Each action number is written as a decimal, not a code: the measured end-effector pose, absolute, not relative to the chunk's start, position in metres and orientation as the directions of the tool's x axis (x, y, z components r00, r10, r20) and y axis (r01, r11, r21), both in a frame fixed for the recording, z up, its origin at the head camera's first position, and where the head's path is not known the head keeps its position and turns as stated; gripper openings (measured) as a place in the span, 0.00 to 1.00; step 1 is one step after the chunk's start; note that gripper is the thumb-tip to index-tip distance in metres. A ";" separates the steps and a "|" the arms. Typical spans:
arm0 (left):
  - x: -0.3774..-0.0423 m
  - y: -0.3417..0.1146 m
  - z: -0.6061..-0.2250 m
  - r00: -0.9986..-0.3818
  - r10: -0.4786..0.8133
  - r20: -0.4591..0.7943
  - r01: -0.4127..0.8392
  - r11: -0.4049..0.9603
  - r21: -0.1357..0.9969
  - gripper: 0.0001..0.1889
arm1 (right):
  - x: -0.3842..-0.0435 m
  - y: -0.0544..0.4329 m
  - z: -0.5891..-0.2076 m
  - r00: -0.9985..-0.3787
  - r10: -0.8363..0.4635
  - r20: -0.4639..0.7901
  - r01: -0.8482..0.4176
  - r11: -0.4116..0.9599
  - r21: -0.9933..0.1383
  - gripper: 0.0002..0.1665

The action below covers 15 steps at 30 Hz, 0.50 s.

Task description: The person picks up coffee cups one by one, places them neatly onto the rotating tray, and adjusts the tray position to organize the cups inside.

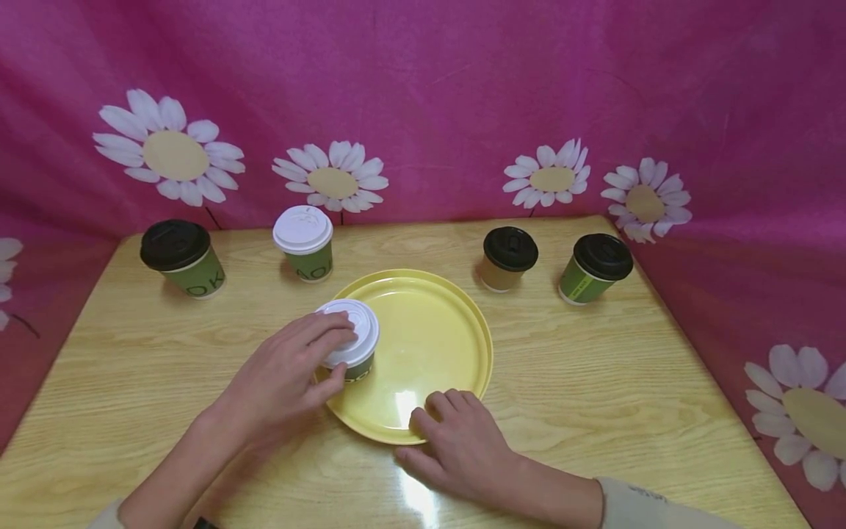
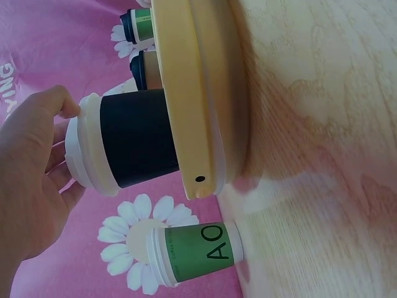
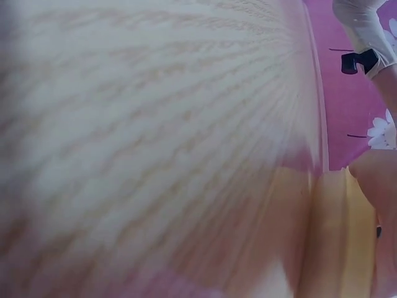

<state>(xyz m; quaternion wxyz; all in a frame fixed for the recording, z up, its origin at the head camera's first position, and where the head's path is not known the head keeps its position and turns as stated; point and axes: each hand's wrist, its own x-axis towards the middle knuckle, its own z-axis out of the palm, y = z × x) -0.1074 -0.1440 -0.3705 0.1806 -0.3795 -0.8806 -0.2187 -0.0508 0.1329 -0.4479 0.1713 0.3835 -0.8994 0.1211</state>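
At the far left of the wooden table, a large green cup with a black lid stands upright near the back edge, the letters "OK" visible on its side. Next to the right, the left hand reaches in from the front. Its grip is partly closed: the fingers are bent over the white lid and the thumb is at the near side, holding the dark cup from above. Behind this hand, a smaller green cup with a white lid stands upright on the table, apart from the hand. The dark cup is located at the left side of the round yellow tray, inside the rim; the rim hides its base in the left wrist view, so contact with the tray floor cannot be confirmed. The tray lies flat at the middle of the table. At its front rim, slightly right of centre, is the right hand: the fingers are curled over the rim and the thumb lies outside it, gripping the tray edge. Beyond the tray to the right, a small brown cup with a black lid stands upright near the back edge. Rightmost, a bright green cup with a black lid stands beside it, not touching.
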 end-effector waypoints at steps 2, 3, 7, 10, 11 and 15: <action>-0.108 -0.144 -0.370 -0.649 0.589 0.482 0.745 0.619 0.248 0.18 | -0.052 0.134 -0.447 -0.644 -0.652 0.400 -0.731 0.679 -0.072 0.26; -0.108 -0.144 -0.370 -0.651 0.588 0.480 0.744 0.622 0.247 0.18 | -0.052 0.135 -0.446 -0.647 -0.656 0.389 -0.730 0.680 -0.067 0.26; -0.108 -0.144 -0.369 -0.657 0.591 0.468 0.739 0.629 0.243 0.18 | -0.058 0.142 -0.443 -0.630 -0.682 0.372 -0.746 0.665 -0.046 0.29; -0.108 -0.144 -0.369 -0.659 0.594 0.462 0.737 0.631 0.240 0.18 | -0.066 0.152 -0.441 -0.607 -0.705 0.365 -0.769 0.638 -0.047 0.31; -0.108 -0.144 -0.368 -0.660 0.594 0.461 0.737 0.632 0.240 0.18 | -0.069 0.156 -0.440 -0.600 -0.714 0.362 -0.776 0.629 -0.046 0.32; -0.108 -0.144 -0.368 -0.666 0.593 0.453 0.732 0.636 0.243 0.18 | -0.080 0.175 -0.437 -0.572 -0.745 0.343 -0.801 0.598 -0.039 0.35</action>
